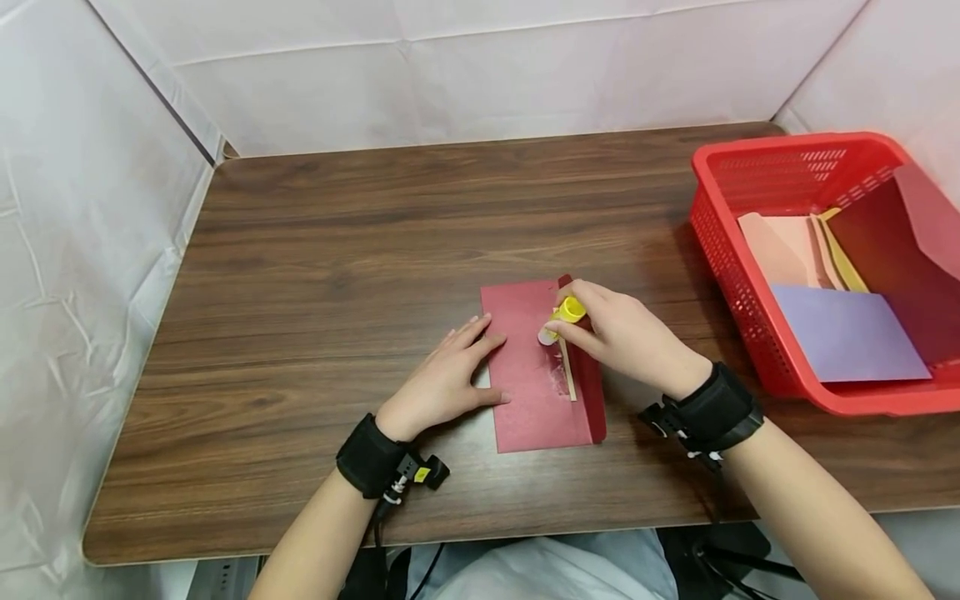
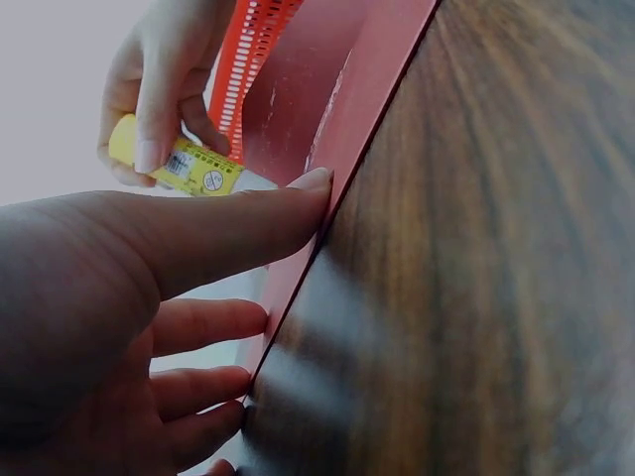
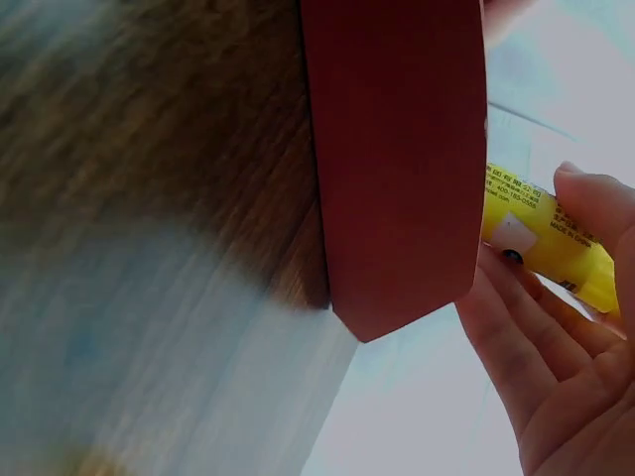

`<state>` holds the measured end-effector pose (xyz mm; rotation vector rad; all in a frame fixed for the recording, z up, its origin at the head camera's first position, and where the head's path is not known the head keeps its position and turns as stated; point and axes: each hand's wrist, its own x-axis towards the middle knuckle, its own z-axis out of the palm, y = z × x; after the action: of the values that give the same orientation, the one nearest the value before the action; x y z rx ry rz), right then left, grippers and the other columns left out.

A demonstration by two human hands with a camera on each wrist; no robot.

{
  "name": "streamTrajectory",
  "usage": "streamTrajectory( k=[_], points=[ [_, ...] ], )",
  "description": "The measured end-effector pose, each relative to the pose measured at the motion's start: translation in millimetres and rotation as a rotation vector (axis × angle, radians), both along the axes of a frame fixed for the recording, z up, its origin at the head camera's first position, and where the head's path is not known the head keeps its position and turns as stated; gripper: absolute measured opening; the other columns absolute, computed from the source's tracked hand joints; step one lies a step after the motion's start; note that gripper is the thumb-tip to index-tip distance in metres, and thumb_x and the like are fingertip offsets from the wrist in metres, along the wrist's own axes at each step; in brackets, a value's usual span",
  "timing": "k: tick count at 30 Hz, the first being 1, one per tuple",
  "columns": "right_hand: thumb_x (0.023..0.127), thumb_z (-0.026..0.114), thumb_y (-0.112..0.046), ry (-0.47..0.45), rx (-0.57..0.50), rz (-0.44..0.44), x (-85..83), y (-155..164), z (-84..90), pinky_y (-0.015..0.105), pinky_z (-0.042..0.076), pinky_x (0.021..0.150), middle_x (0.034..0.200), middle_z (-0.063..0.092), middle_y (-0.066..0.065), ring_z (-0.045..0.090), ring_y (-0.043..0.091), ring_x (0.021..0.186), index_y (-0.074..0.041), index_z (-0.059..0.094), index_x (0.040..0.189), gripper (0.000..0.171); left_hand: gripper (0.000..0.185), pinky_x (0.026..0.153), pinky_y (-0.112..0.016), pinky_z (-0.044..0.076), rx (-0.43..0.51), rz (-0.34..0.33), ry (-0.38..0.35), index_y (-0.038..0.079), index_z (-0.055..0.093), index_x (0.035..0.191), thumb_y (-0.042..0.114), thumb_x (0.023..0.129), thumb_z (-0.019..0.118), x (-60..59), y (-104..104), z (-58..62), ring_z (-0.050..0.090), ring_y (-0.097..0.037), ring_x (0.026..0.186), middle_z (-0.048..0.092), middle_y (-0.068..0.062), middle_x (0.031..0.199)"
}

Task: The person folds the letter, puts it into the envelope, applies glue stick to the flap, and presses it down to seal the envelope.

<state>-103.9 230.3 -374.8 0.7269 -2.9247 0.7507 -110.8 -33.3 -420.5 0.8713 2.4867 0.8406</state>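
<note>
A dark red paper sheet (image 1: 528,383) lies on the wooden table (image 1: 337,275), its right edge folded up as a flap (image 3: 397,169). My right hand (image 1: 626,337) grips a yellow glue stick (image 1: 564,317) with its tip down on the paper near a whitish glue smear. The stick's yellow label also shows in the left wrist view (image 2: 189,167) and the right wrist view (image 3: 541,233). My left hand (image 1: 442,379) lies flat with straight fingers pressing the paper's left edge (image 2: 327,233).
A red plastic basket (image 1: 731,250) stands at the table's right side, holding pink, yellow, purple and dark red paper sheets. White cloth walls enclose the table on the left, back and right.
</note>
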Motion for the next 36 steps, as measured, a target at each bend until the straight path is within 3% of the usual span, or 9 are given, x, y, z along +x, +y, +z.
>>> streamTrajectory(
  k=[6,16,28,36],
  points=[
    [0.091,0.078,-0.022,-0.023,-0.017,-0.005,9.2,11,0.1,0.031,0.051,0.066,0.092,0.063,-0.001,0.057,0.013,0.076,-0.011,0.059,0.109,0.028,0.078,0.124,-0.044,0.012,0.011,0.002,-0.004,0.008,0.046,0.151,0.037,0.088,0.080,0.3,0,0.1,0.015,-0.026,0.154,0.023,-0.014,0.165],
    [0.083,0.084,-0.013,0.015,0.017,0.090,34.1,23,3.0,0.030,0.053,0.069,0.096,0.065,-0.004,0.056,0.008,0.079,-0.016,0.061,0.105,0.032,0.079,0.124,-0.044,0.012,0.005,-0.003,0.003,0.008,0.046,0.152,0.037,0.087,0.080,0.1,0,0.0,0.015,-0.026,0.154,0.023,-0.014,0.165],
    [0.084,0.082,-0.007,0.024,0.019,0.171,44.2,34,1.6,0.033,0.058,0.078,0.111,0.070,-0.007,0.065,0.005,0.094,-0.019,0.066,0.105,0.028,0.079,0.124,-0.044,0.012,0.015,0.003,-0.008,0.008,0.046,0.151,0.036,0.087,0.081,2.7,0,1.0,0.015,-0.026,0.154,0.023,-0.014,0.165],
    [0.085,0.081,-0.008,-0.030,0.030,0.174,41.3,34,7.3,0.031,0.057,0.076,0.105,0.069,-0.010,0.062,0.002,0.088,-0.019,0.067,0.108,0.028,0.079,0.124,-0.045,0.012,0.024,0.007,-0.005,0.008,0.046,0.151,0.035,0.087,0.081,2.5,0,0.8,0.015,-0.027,0.154,0.023,-0.015,0.165]
  ],
)
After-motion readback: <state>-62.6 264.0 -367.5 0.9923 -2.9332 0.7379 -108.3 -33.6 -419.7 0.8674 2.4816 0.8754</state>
